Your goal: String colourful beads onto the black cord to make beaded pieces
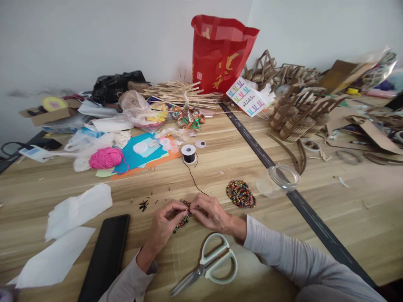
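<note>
Close together over the table, my left hand (164,221) and my right hand (211,213) pinch at a string of dark, mixed-colour beads (180,225). Their fingertips meet at its upper end, and the fingers hide the exact spot. A thin black cord (192,176) runs from a white spool (189,154) to behind my right hand. Scissors (209,264) with pale handles lie just below my hands, blades toward the lower left. Right of my right hand sits a coiled pile of colourful bead strings (241,193). Short black cord scraps (144,205) lie left of my left hand.
A black phone (105,258) and white paper pieces (78,209) lie at the left. Pink yarn (106,158) rests by blue sheets (135,153). A red bag (220,54) stands at the back. Small woven baskets (294,123) and clear tubing (284,178) are at the right.
</note>
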`<state>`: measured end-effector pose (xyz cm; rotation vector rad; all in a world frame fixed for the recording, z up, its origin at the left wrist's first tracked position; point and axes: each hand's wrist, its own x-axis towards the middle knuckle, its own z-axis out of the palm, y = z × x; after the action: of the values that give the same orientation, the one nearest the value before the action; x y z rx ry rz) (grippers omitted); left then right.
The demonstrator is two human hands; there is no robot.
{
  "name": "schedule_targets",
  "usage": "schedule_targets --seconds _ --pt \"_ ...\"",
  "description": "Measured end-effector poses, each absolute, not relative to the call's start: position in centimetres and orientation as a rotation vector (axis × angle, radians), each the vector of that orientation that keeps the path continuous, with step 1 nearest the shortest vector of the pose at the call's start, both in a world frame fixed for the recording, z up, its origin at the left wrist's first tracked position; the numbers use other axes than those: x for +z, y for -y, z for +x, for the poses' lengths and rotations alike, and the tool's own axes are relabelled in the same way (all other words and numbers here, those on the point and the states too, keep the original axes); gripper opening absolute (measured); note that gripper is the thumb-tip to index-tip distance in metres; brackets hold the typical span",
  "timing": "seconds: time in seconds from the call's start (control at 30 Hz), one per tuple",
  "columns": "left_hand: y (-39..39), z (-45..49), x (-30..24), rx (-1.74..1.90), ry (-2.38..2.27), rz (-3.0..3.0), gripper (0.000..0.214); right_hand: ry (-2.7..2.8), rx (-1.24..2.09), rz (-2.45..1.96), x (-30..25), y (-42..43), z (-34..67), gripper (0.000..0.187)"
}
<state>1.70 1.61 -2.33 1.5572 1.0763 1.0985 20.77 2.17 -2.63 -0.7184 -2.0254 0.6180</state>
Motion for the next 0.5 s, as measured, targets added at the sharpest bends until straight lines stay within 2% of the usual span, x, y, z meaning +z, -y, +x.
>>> schedule_targets --seconds 0.5 --pt "-1.59 1.88 -2.09 1.136 -1.030 1.581 0.008 2.050 0.600 -0.713 -2.70 -2.22 20.80 0.007"
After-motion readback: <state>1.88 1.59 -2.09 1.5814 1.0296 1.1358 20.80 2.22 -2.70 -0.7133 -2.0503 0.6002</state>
